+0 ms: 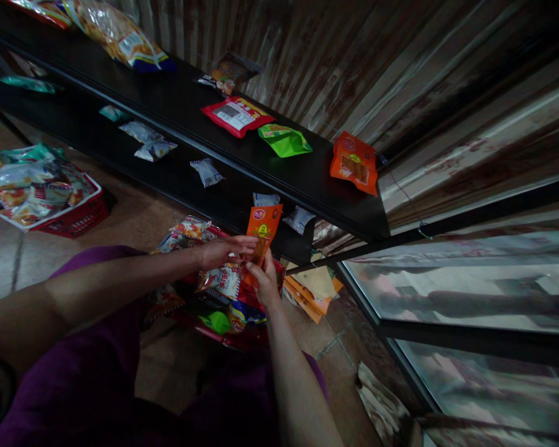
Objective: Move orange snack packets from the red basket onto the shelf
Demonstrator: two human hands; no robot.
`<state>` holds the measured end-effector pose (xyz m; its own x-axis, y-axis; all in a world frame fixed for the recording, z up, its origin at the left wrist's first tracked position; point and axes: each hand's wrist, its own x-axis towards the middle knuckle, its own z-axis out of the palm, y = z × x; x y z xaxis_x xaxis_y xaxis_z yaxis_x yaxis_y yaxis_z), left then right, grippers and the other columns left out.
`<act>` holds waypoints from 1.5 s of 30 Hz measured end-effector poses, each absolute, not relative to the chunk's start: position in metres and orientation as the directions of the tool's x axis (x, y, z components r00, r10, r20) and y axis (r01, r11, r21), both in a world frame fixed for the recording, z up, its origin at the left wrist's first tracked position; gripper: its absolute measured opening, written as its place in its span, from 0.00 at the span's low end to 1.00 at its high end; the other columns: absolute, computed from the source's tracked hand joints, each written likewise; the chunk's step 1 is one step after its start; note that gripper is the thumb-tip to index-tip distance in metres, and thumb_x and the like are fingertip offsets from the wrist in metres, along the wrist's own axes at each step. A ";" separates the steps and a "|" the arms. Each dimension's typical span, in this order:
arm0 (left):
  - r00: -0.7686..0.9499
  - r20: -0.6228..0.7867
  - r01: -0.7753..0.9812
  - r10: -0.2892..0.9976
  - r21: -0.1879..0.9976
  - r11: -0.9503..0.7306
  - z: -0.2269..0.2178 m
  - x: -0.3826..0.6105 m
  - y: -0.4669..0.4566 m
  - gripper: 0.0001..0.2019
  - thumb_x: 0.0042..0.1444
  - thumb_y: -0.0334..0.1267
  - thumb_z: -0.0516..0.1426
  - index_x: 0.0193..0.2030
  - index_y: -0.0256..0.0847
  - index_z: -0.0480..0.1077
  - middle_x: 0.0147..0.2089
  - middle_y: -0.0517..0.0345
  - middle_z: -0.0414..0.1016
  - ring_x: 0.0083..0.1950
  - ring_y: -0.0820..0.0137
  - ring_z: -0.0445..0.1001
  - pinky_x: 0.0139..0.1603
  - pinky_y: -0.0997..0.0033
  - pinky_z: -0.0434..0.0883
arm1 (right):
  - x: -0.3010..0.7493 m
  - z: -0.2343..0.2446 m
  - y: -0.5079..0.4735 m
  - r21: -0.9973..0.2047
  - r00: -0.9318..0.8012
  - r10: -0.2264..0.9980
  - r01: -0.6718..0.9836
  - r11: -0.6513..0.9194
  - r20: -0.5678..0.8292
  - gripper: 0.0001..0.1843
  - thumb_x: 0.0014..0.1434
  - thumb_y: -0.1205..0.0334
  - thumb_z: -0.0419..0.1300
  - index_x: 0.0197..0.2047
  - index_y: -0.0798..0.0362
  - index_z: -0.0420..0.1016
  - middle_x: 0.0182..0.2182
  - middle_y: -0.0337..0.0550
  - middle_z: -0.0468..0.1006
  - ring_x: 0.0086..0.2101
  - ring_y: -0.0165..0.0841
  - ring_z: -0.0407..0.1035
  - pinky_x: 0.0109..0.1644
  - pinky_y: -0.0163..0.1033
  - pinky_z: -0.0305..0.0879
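An orange snack packet with a yellow label stands tilted above a red basket. My right hand grips its lower part, with the thumb across the front. My left hand reaches in from the left, fingers stretched out against the packet's left side; the exact contact of the fingertips is hard to make out. Below my hands, the basket holds a white-and-red snack packet, a bright green packet, a blue packet and others, partly hidden by my hands and forearms.
On the black upper shelf lie a red packet, a green packet, another orange packet and a large bag. Small packets rest on the lower shelf. Another red basket, heaped with snacks, stands left. Orange-and-tan papers lie right.
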<state>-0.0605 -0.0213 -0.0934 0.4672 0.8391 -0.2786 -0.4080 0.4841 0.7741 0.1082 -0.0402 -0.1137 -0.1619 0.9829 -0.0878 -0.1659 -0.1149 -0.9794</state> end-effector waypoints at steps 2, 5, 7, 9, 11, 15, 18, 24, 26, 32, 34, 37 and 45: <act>0.472 -0.248 -0.412 0.846 0.786 0.460 -0.095 -0.061 -0.022 0.25 0.45 0.40 0.66 0.53 0.41 0.73 0.60 0.46 0.71 0.63 0.57 0.65 0.58 0.60 0.64 | 0.108 -0.113 -0.041 -0.929 -0.087 0.976 -0.302 -0.215 -0.198 0.18 0.44 0.63 0.65 0.42 0.48 0.74 0.36 0.37 0.80 0.37 0.34 0.75 0.43 0.39 0.71; 0.420 -0.215 -0.396 0.882 0.830 0.391 -0.102 -0.061 -0.022 0.24 0.45 0.43 0.66 0.50 0.39 0.74 0.58 0.45 0.72 0.59 0.57 0.69 0.58 0.57 0.64 | 0.108 -0.112 -0.041 -0.869 -0.055 0.950 -0.391 -0.304 -0.307 0.12 0.40 0.65 0.65 0.32 0.50 0.72 0.27 0.33 0.78 0.27 0.30 0.73 0.34 0.36 0.71; 0.348 -0.195 -0.318 0.917 0.895 0.311 -0.108 -0.063 -0.022 0.20 0.47 0.43 0.65 0.47 0.38 0.75 0.55 0.47 0.75 0.56 0.60 0.71 0.58 0.58 0.65 | 0.108 -0.112 -0.042 -0.841 -0.068 0.941 -0.431 -0.328 -0.333 0.13 0.39 0.66 0.65 0.32 0.50 0.73 0.27 0.33 0.78 0.26 0.30 0.72 0.32 0.35 0.71; 0.274 -0.181 -0.187 0.945 0.953 0.237 -0.112 -0.065 -0.020 0.16 0.49 0.41 0.62 0.45 0.38 0.75 0.49 0.50 0.78 0.51 0.62 0.73 0.56 0.60 0.66 | 0.109 -0.113 -0.042 -0.819 -0.067 0.932 -0.457 -0.347 -0.357 0.14 0.39 0.66 0.65 0.33 0.50 0.74 0.27 0.33 0.79 0.26 0.29 0.73 0.32 0.35 0.71; 0.195 -0.182 -0.050 0.964 0.980 0.195 -0.115 -0.067 -0.017 0.15 0.50 0.38 0.61 0.45 0.38 0.75 0.45 0.52 0.78 0.47 0.63 0.74 0.52 0.61 0.68 | 0.112 -0.114 -0.042 -0.802 -0.061 0.922 -0.475 -0.363 -0.382 0.13 0.40 0.66 0.65 0.33 0.51 0.74 0.28 0.34 0.80 0.28 0.31 0.74 0.34 0.36 0.72; 0.006 -0.187 0.035 0.982 0.982 0.187 -0.120 -0.064 -0.017 0.20 0.44 0.31 0.62 0.47 0.36 0.72 0.44 0.51 0.76 0.45 0.65 0.73 0.48 0.63 0.70 | 0.121 -0.118 -0.040 -0.770 -0.106 0.911 -0.501 -0.396 -0.399 0.14 0.42 0.63 0.65 0.36 0.51 0.75 0.33 0.37 0.82 0.32 0.34 0.77 0.39 0.41 0.75; -0.017 -0.273 -0.116 0.962 0.956 0.270 -0.121 -0.060 -0.025 0.22 0.45 0.32 0.63 0.49 0.38 0.69 0.43 0.53 0.75 0.42 0.68 0.74 0.43 0.68 0.70 | 0.123 -0.118 -0.040 -0.776 -0.138 0.910 -0.483 -0.406 -0.390 0.14 0.44 0.62 0.64 0.37 0.51 0.75 0.33 0.38 0.82 0.33 0.36 0.77 0.40 0.43 0.75; 0.288 -0.475 -0.284 0.832 0.787 0.548 -0.115 -0.062 -0.037 0.08 0.49 0.34 0.63 0.35 0.37 0.71 0.32 0.57 0.76 0.32 0.73 0.73 0.34 0.74 0.69 | 0.120 -0.115 -0.043 -0.805 -0.077 0.904 -0.427 -0.412 -0.422 0.12 0.41 0.63 0.66 0.33 0.51 0.76 0.30 0.38 0.83 0.30 0.37 0.76 0.36 0.44 0.75; 0.319 -0.463 -0.282 0.827 0.787 0.549 -0.115 -0.064 -0.038 0.09 0.46 0.33 0.64 0.34 0.36 0.72 0.29 0.58 0.76 0.29 0.74 0.72 0.32 0.74 0.68 | 0.121 -0.116 -0.045 -0.810 -0.073 0.900 -0.409 -0.420 -0.430 0.12 0.41 0.62 0.67 0.32 0.51 0.75 0.28 0.37 0.82 0.30 0.37 0.76 0.36 0.44 0.75; 0.248 -0.426 -0.232 0.870 0.846 0.480 -0.114 -0.063 -0.041 0.11 0.41 0.36 0.67 0.32 0.35 0.74 0.28 0.57 0.76 0.30 0.71 0.73 0.35 0.71 0.69 | 0.123 -0.117 -0.049 -0.790 -0.108 0.879 -0.397 -0.467 -0.465 0.17 0.40 0.57 0.70 0.36 0.50 0.76 0.29 0.37 0.82 0.32 0.40 0.77 0.40 0.47 0.74; 0.228 -0.385 -0.231 0.894 0.871 0.434 -0.112 -0.061 -0.042 0.12 0.41 0.37 0.67 0.32 0.36 0.75 0.28 0.56 0.77 0.32 0.68 0.75 0.37 0.69 0.70 | 0.123 -0.117 -0.052 -0.796 -0.140 0.887 -0.397 -0.458 -0.441 0.20 0.40 0.56 0.71 0.38 0.50 0.76 0.31 0.39 0.82 0.35 0.42 0.78 0.42 0.48 0.74; 0.222 -0.298 -0.240 0.929 0.906 0.348 -0.108 -0.060 -0.043 0.11 0.41 0.39 0.67 0.33 0.39 0.76 0.30 0.57 0.79 0.35 0.65 0.75 0.40 0.67 0.71 | 0.123 -0.114 -0.055 -0.839 -0.204 0.919 -0.378 -0.393 -0.338 0.22 0.43 0.54 0.71 0.42 0.51 0.75 0.35 0.41 0.82 0.40 0.43 0.77 0.44 0.49 0.73; 0.147 -0.143 -0.143 0.979 0.976 0.164 -0.080 -0.048 -0.045 0.04 0.47 0.41 0.62 0.31 0.51 0.77 0.32 0.67 0.81 0.36 0.65 0.76 0.39 0.67 0.71 | 0.137 -0.109 -0.064 -0.935 -0.199 0.969 -0.292 -0.201 -0.146 0.20 0.52 0.50 0.66 0.47 0.48 0.75 0.41 0.42 0.81 0.43 0.42 0.76 0.47 0.49 0.72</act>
<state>-0.0481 -0.0448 -0.0803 0.1473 0.9787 -0.1429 -0.1435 0.1641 0.9760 0.1369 -0.0638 -0.1086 -0.1989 0.9691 -0.1460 -0.2925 -0.2009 -0.9349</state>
